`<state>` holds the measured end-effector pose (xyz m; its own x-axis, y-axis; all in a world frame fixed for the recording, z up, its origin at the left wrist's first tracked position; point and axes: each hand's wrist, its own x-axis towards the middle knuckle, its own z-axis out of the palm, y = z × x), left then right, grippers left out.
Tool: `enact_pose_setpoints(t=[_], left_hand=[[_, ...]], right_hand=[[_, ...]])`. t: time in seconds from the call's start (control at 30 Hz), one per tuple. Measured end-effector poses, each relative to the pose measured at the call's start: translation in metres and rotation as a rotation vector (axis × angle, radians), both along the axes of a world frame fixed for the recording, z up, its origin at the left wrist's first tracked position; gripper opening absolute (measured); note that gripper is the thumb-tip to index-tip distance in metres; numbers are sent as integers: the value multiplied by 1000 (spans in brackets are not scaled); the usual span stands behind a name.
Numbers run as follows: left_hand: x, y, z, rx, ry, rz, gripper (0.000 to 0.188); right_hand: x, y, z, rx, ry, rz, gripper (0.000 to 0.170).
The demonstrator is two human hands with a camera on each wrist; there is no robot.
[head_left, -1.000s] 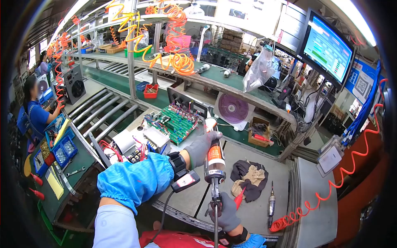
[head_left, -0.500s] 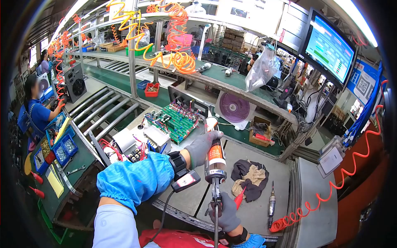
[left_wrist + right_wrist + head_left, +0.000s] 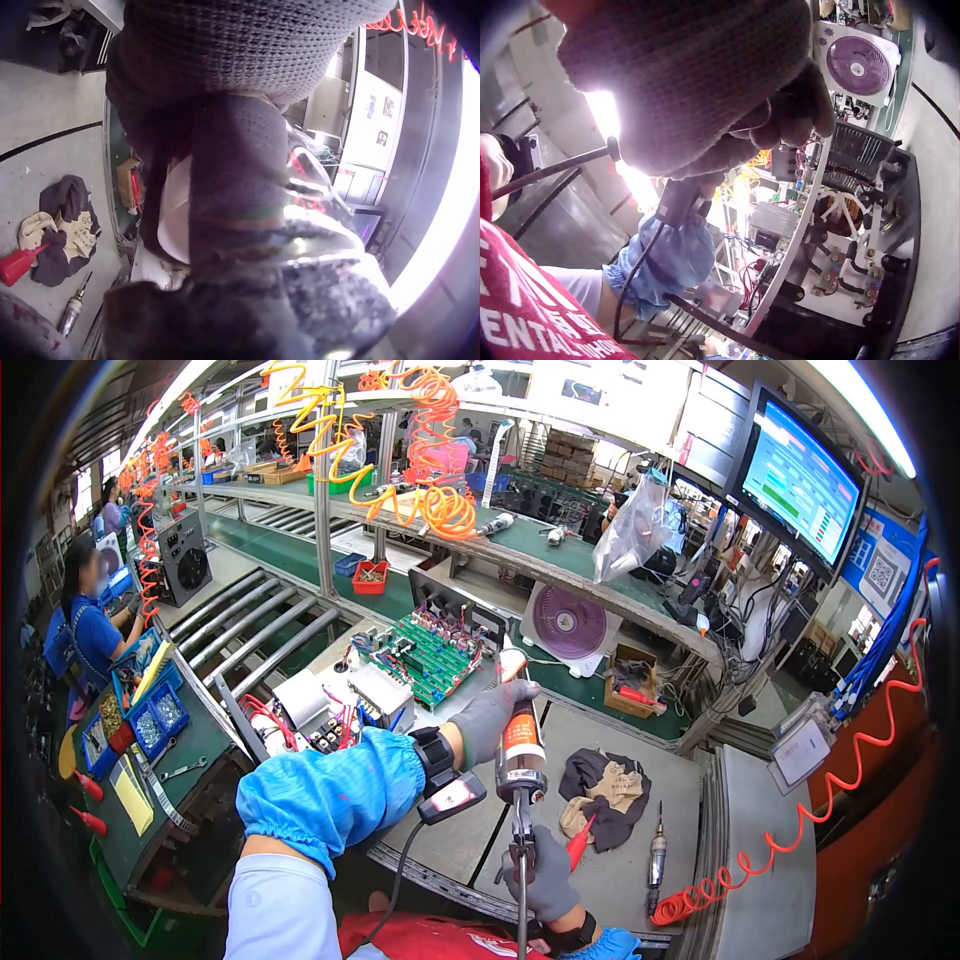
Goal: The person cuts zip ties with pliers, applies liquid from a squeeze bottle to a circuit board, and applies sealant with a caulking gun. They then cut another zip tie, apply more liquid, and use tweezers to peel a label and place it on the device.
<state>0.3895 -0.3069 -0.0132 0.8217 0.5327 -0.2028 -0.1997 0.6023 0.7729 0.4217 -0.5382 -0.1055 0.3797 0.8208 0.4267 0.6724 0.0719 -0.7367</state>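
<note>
In the head view, my gloved left hand (image 3: 490,722) grips the front of a caulking gun (image 3: 522,768), around its orange-labelled cartridge. My gloved right hand (image 3: 550,875) has its fingers curled round the gun's handle, with the metal rod running back past it. The tip points away, beside an opened unit with a green circuit board (image 3: 432,657). In the left wrist view, the grey glove (image 3: 240,56) covers much of the gun. The right wrist view shows the other glove (image 3: 697,82) from close up, with the unit's black casing (image 3: 855,142) beyond.
Right of the gun lie a dark and tan cloth (image 3: 608,795), a red pointed nozzle (image 3: 580,845) and a pneumatic screwdriver (image 3: 656,857) beside a red coiled hose (image 3: 690,900). Blue bins of screws (image 3: 160,725) stand left. Metal rollers (image 3: 250,630) run behind. Another person (image 3: 90,620) sits far left.
Both hands keep their hold on the caulking gun, which stays almost in place. The head view has shifted slightly. At far left, the other person's arm has drawn down a little.
</note>
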Motion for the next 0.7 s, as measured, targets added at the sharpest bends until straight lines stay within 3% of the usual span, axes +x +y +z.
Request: enact_pose_setpoints(t=[0.7], left_hand=[[12,2,-24,-51,18,26,31]], right_hand=[[23,4,-28,39,-42,32,27]])
